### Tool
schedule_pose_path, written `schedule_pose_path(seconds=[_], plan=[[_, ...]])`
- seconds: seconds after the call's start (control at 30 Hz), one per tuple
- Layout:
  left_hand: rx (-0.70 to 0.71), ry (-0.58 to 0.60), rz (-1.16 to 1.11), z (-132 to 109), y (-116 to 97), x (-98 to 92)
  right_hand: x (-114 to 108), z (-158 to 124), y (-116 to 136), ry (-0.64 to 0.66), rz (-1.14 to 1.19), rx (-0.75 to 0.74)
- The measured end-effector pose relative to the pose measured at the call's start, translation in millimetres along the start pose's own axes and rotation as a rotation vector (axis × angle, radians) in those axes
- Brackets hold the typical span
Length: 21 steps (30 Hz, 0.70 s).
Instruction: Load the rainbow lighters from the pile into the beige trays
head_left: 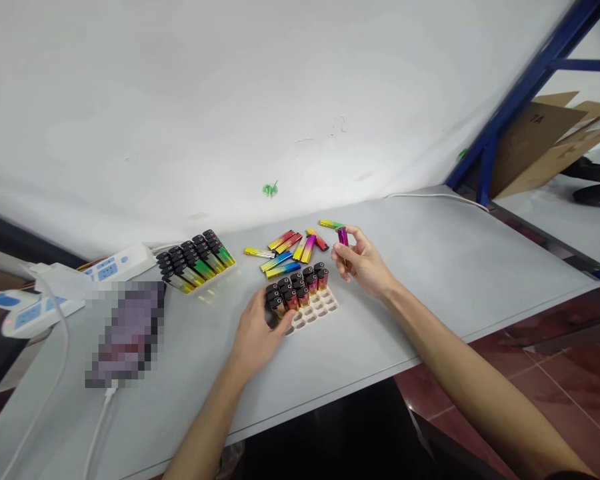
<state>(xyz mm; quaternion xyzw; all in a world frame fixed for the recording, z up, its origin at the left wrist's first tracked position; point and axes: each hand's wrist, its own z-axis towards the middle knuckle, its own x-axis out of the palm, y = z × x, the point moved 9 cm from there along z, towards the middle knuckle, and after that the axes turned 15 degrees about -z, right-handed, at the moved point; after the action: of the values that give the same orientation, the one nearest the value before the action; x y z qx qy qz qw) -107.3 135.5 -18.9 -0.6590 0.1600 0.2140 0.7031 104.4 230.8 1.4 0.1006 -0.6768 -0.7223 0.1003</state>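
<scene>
My right hand is closed around a purple lighter, held upright above the table just right of a white slotted tray. That tray holds several black-capped lighters in its far rows; its near slots are bare. My left hand grips the tray's left end, fingers curled against it. Several loose rainbow-coloured lighters lie flat on the table behind the tray.
A second tray full of black-capped lighters sits to the left. White power strips and cables lie at far left beside a blurred-out object. A blue metal frame and cardboard boxes stand at right. The white wall is close behind.
</scene>
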Motion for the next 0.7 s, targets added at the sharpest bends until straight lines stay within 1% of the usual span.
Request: schedule_pose_path(seconds=[0.13, 0.33, 0.47, 0.53, 0.63, 0.7], plan=[[-0.017, -0.004, 0.004, -0.6, 0.9, -0.2, -1.1, 0.7, 2.2, -0.004, -0.015, -0.029], [-0.005, -0.021, 0.030, -0.5, 0.5, -1.5, -0.9, -0.2, 2.9, -0.012, -0.031, -0.017], [-0.009, -0.014, 0.014, -0.7, 1.3, -1.1, 1.6, -2.3, 1.1, -0.008, -0.025, 0.029], [-0.011, -0.015, 0.007, -0.9, 1.1, -1.4, 1.9, -2.2, -0.8, -0.006, 0.021, 0.049], [-0.019, -0.012, 0.002, -1.1, 0.4, -1.2, 1.1, 0.1, -9.0, 0.003, 0.105, 0.112], [-0.033, -0.009, 0.002, -1.3, 0.4, -1.0, -2.6, 1.7, -16.2, -0.021, 0.113, 0.164]])
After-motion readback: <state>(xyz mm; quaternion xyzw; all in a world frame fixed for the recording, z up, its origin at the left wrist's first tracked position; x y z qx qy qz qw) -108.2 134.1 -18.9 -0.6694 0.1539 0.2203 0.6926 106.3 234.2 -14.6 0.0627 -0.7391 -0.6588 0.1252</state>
